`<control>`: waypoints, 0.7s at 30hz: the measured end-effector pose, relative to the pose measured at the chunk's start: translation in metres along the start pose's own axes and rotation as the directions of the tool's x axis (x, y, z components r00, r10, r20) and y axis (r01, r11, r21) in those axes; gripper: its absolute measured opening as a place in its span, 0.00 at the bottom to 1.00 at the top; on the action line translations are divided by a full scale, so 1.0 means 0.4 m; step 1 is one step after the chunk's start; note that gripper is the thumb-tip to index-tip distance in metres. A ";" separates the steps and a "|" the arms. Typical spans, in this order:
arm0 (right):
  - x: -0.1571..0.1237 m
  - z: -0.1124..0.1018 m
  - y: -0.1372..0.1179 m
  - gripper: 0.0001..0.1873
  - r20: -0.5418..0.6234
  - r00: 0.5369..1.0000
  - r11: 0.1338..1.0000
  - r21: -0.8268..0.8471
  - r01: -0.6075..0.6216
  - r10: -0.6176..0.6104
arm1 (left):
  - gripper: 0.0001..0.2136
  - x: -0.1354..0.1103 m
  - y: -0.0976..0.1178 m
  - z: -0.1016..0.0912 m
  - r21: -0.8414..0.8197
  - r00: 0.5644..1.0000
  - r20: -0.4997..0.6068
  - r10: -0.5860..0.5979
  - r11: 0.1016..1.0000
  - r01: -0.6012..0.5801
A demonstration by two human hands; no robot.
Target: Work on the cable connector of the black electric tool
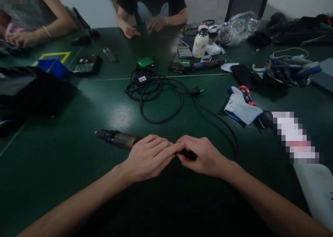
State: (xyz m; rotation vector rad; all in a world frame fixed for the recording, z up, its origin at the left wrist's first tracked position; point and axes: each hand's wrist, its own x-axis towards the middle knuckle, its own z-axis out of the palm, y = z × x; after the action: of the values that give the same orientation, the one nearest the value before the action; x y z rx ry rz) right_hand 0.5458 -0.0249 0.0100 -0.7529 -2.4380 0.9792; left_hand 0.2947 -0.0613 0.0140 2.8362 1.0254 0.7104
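Note:
My left hand [149,155] lies curled over the rear of a long dark electric screwdriver [117,138] that rests on the green table [65,167], its tip pointing left. My right hand [201,155] meets it fingertip to fingertip, its fingers closed on the tool's black end where the cable [221,122] comes out. The part between my hands is hidden.
A coiled black cable with a plug [156,91] lies ahead. Beyond it are circuit boards [145,61], a second screwdriver [208,64], a white bottle [200,44], a phone [243,75], gloves [241,108] and a red-handled tool [246,94]. Two other people sit at the far edge.

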 end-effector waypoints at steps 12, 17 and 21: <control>0.000 0.003 0.002 0.08 -0.011 1.000 1.000 -0.015 0.010 -0.010 | 0.26 -0.001 0.000 -0.003 -0.011 1.000 0.015 -0.023 1.000 0.023; 0.000 0.003 0.002 0.08 -0.014 1.000 1.000 -0.021 0.015 -0.015 | 0.28 -0.002 -0.001 -0.006 -0.047 1.000 0.010 -0.014 0.999 0.014; 0.000 0.003 0.002 0.06 -0.004 1.000 1.000 -0.023 0.011 -0.011 | 0.28 0.002 -0.002 -0.005 0.004 1.000 0.002 -0.025 1.000 0.025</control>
State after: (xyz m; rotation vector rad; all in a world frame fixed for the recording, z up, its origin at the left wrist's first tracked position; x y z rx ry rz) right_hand 0.5455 -0.0248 0.0086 -0.7477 -2.4507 0.9462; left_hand 0.2939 -0.0603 0.0161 2.8221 1.0606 0.7034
